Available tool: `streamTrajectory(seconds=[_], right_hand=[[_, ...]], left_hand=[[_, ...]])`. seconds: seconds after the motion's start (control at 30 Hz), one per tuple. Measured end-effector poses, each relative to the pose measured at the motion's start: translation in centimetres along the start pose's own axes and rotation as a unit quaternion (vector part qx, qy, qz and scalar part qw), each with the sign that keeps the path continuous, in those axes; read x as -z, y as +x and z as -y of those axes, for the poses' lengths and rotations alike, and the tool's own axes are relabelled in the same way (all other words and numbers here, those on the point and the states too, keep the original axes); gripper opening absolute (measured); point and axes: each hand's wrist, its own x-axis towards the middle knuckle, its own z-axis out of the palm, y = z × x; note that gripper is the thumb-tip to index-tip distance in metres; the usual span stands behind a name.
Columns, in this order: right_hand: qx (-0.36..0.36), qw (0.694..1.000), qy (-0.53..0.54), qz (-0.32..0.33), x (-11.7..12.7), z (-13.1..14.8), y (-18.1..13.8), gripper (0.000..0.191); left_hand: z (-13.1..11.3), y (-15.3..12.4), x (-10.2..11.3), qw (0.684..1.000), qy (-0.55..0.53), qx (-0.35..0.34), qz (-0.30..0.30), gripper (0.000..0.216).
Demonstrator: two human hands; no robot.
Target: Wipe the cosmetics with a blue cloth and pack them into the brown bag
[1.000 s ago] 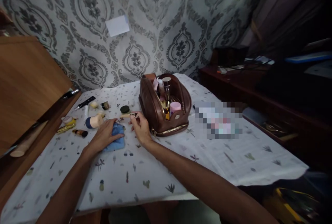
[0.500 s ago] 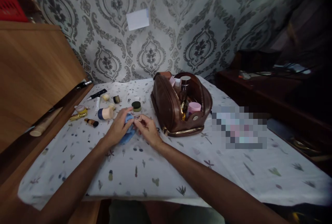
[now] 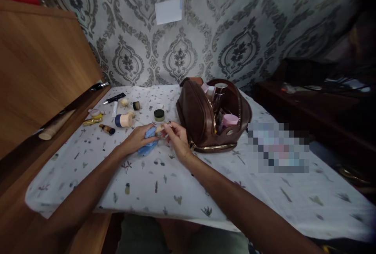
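Observation:
My left hand (image 3: 136, 139) is closed on a blue cloth (image 3: 147, 147) held just above the patterned tablecloth (image 3: 152, 191). My right hand (image 3: 177, 140) pinches a small beige cosmetic tube (image 3: 161, 128), whose end meets the cloth. Right of my hands stands an open brown leather toiletry bag (image 3: 202, 118) with a pink jar (image 3: 229, 120) and several bottles inside.
Loose cosmetics lie at the table's far left: a dark green jar (image 3: 159, 115), a navy-and-beige bottle (image 3: 123, 120), a gold tube (image 3: 92, 121), a black tube (image 3: 114, 98). A wooden panel (image 3: 41, 69) stands on the left. A dark cabinet (image 3: 311, 101) is at the right.
My left hand lifted the blue cloth from the table. My right hand brought the small tube to it. The view shifted left.

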Motion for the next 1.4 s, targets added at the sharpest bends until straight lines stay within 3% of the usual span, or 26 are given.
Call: streamTrajectory(seconds=[0.13,0.4,0.63,0.77,0.83,1.0,1.1,1.27,1.4], right_hand=[[-0.01,0.998,0.019,-0.054,0.2,-0.1,0.3,0.045],[-0.028,0.995,0.049,-0.082,0.3,0.2,0.6,0.047],[-0.032,0.994,0.058,-0.089,0.4,0.4,0.7,0.046],[-0.028,0.994,0.052,-0.088,0.5,0.2,0.7,0.041],[-0.03,0.994,0.049,-0.089,0.6,0.0,0.7,0.039],[-0.031,0.995,0.026,-0.087,0.7,-0.5,0.8,0.039],[-0.025,0.996,0.009,-0.087,0.7,-0.7,0.8,0.038],[-0.024,0.995,0.011,-0.097,0.7,-0.7,0.8,0.037],[-0.027,0.996,0.015,-0.088,0.7,-0.7,0.7,0.034]], left_hand=[[0.3,0.0,0.1,1.0,0.014,-0.007,0.003,0.028],[0.9,-0.1,0.4,1.0,0.026,-0.013,0.0,0.031],[2.8,-0.4,0.6,0.986,0.124,0.051,-0.098,0.066],[1.6,-0.6,1.6,0.975,0.157,0.071,-0.142,0.062],[1.0,-0.8,2.3,0.979,0.148,0.08,-0.115,0.054],[0.6,-1.0,3.2,0.982,0.178,0.039,0.044,0.046],[1.0,-1.1,3.1,0.979,0.19,0.024,0.07,0.039],[1.6,-1.2,3.1,0.983,0.176,0.047,0.011,0.04],[1.0,-1.1,3.3,0.974,0.187,0.07,-0.104,0.037]])
